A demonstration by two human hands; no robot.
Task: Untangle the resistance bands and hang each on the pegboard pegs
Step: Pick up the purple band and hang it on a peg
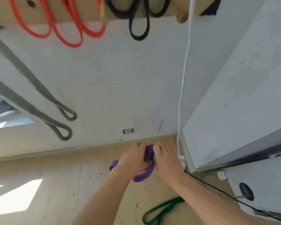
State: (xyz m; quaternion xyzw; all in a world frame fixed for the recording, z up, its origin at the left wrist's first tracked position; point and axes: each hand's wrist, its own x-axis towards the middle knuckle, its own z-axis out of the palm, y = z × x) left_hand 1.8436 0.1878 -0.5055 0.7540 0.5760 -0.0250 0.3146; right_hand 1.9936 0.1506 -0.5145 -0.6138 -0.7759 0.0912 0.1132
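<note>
Both hands meet low over the wooden floor (55,184): the left hand (132,159) and right hand (166,161) are each closed around a purple resistance band (143,175), bunched between them near the wall. It looks soft, stretchy and light, best taken by a single strand beside the knot; blur hides the tangle. Another green band (162,210) lies nearby; orange bands (63,34) already hang from the pegboard (58,13).

A white wall (120,82) with a socket (127,131) rises beyond the hands; pale wood floor (55,184) lies below, sunlit at left; a white cabinet (234,103) stands right.
</note>
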